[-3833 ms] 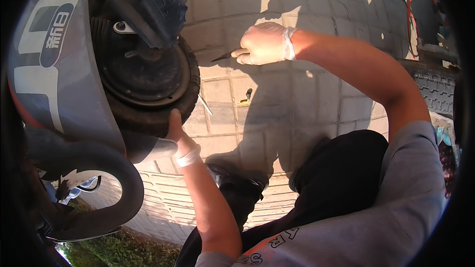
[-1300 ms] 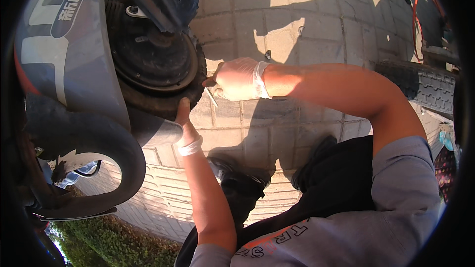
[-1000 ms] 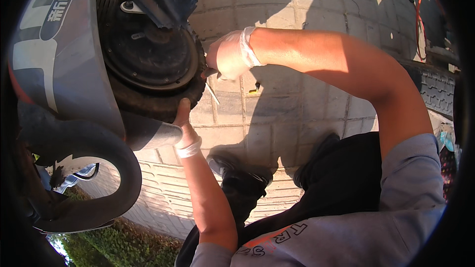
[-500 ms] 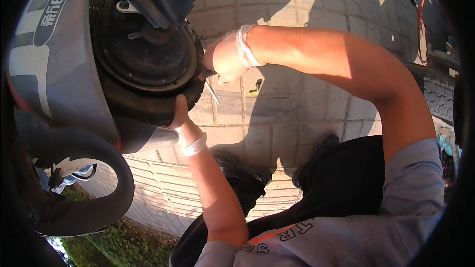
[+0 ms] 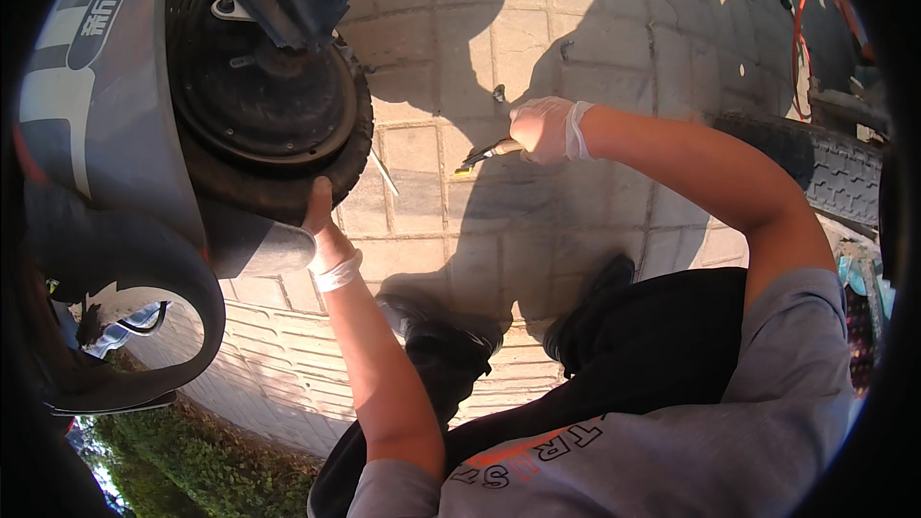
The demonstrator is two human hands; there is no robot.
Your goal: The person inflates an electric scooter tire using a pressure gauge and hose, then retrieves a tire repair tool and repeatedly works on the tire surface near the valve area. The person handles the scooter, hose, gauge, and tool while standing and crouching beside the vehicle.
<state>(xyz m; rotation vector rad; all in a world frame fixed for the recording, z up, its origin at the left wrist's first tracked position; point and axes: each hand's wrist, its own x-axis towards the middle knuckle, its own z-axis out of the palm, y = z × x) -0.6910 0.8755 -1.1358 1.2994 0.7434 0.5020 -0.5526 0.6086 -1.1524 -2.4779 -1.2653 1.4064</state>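
My left hand (image 5: 326,230), in a thin clear glove, grips the lower edge of a black tire (image 5: 264,194). Its thumb lies on the sidewall, and the other fingers are hidden behind the rubber. The tire sits on a dark round wheel hub (image 5: 264,105) of a grey scooter (image 5: 134,125). Away from the wheel, over the paving, my gloved right hand (image 5: 545,131) is closed around a slim tool (image 5: 494,150) with a tan handle and a dark, narrow end. Its tip is near a small yellow object (image 5: 464,172) on the ground; whether they touch I cannot tell.
A white stick (image 5: 383,174) lies on the paving beside the tire. A small dark piece (image 5: 499,93) lies beyond the tool. At the right are another tire (image 5: 839,173) and a red hose (image 5: 798,43). A hedge (image 5: 192,460) grows at the lower left.
My right hand has moved right, away from the tire's edge, with the tool now over the paving. My left hand stays on the tire. The whole view has shifted slightly.
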